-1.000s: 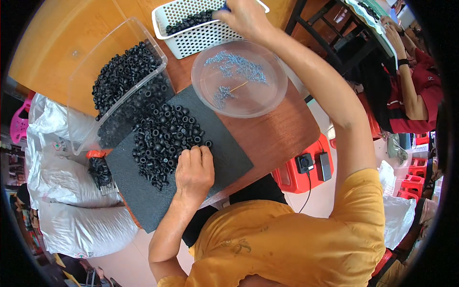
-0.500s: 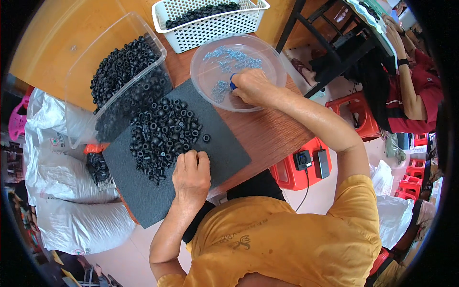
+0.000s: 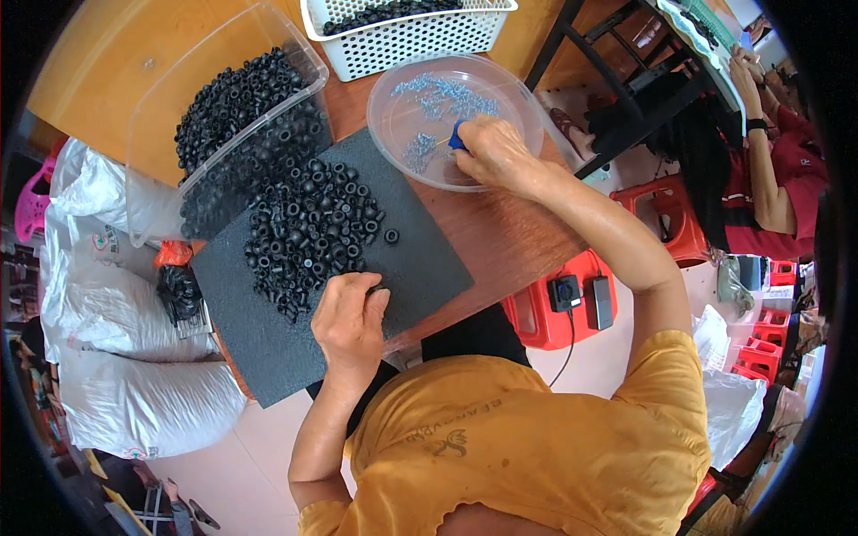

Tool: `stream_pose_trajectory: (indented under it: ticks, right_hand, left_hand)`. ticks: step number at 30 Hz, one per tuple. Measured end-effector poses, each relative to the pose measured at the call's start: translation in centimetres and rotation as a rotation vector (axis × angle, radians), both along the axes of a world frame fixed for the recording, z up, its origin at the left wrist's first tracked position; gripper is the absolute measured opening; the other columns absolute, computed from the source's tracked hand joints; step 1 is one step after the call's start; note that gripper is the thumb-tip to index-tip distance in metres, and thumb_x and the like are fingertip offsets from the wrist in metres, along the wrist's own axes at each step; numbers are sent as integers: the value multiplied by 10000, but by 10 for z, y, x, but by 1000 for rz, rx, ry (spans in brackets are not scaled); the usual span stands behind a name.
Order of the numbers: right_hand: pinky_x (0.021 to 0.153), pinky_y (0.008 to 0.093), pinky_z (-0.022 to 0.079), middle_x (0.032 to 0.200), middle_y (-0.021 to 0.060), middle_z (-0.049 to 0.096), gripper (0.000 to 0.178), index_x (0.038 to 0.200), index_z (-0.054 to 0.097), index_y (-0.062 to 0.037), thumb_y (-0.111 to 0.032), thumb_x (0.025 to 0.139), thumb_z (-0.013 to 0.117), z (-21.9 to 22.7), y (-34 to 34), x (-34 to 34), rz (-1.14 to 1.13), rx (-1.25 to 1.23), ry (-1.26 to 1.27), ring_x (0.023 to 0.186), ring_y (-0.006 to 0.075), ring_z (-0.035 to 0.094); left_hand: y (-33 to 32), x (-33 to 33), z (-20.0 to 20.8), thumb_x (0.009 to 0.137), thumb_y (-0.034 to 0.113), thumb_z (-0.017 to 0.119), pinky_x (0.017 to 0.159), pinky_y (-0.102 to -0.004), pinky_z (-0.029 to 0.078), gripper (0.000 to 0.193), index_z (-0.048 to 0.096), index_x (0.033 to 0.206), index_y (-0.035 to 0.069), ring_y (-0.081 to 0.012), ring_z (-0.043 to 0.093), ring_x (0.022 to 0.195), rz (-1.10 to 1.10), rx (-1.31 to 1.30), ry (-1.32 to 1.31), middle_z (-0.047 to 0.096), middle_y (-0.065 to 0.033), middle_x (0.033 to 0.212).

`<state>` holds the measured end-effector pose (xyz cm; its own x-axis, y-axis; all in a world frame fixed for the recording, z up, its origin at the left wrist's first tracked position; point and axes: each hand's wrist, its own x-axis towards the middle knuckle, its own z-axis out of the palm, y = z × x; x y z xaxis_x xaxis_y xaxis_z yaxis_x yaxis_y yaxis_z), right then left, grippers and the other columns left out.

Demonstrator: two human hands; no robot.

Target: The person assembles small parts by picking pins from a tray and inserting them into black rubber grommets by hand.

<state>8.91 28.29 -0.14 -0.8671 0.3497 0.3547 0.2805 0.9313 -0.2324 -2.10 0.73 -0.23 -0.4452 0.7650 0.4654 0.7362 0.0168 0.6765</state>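
At the near edge of the dark grey mat [image 3: 416, 290], my left hand [image 3: 347, 317] is closed, pinching a small black rubber part [image 3: 379, 288] between thumb and fingers. Beside it lies a heap of black ring-like rubber parts [image 3: 308, 232], with a single loose one [image 3: 391, 236] to the right. My right hand [image 3: 499, 154] is over the round clear plastic bowl [image 3: 529, 121], closed on a small tool with a blue handle [image 3: 458, 135]. A thin shaft points left from the handle toward the small silvery-blue metal pieces [image 3: 420, 150] in the bowl; its tip is too small to make out.
A clear plastic bin [image 3: 308, 85] full of black parts leans behind the heap. Behind the bowl stands a white perforated basket [image 3: 416, 52]. White sacks [image 3: 147, 406] stand at the left. A red stool [image 3: 536, 326] with a charger is at the right; another person [image 3: 770, 183] sits beyond.
The thumb and fingers of my left hand have opened out and now show a black part between them. My right hand has turned slightly, exposing more of the blue handle. The whole view has shifted a little.
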Motion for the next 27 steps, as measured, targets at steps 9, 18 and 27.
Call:
stream_pose_trajectory:
  ticks: [9,18,27]
  right_hand:
    - [678,445,456,782,163,582,115,756,537,-2,-1,660,602,-4,0,-8,39,1,55,816,355,547]
    - [662,444,449,755,167,563,135,711,506,-5,-10,657,629,-5,-4,-11,87,-34,91,788,356,540]
    - [679,423,459,778,144,572,141,714,529,-14,-57,676,659,-4,-4,-13,176,37,69,810,338,546]
  left_hand:
    - [-10,4,-6,718,-75,672,581,-215,428,196,645,898,-2,-89,513,649,62,11,-427,579,-39,803]
    - [-12,6,-12,726,-70,678,579,-208,423,194,648,904,1,-80,502,648,72,9,-475,574,-29,810]
    - [-11,7,-13,735,-64,679,565,-197,405,189,648,909,1,-74,490,640,70,8,-460,574,-28,817]
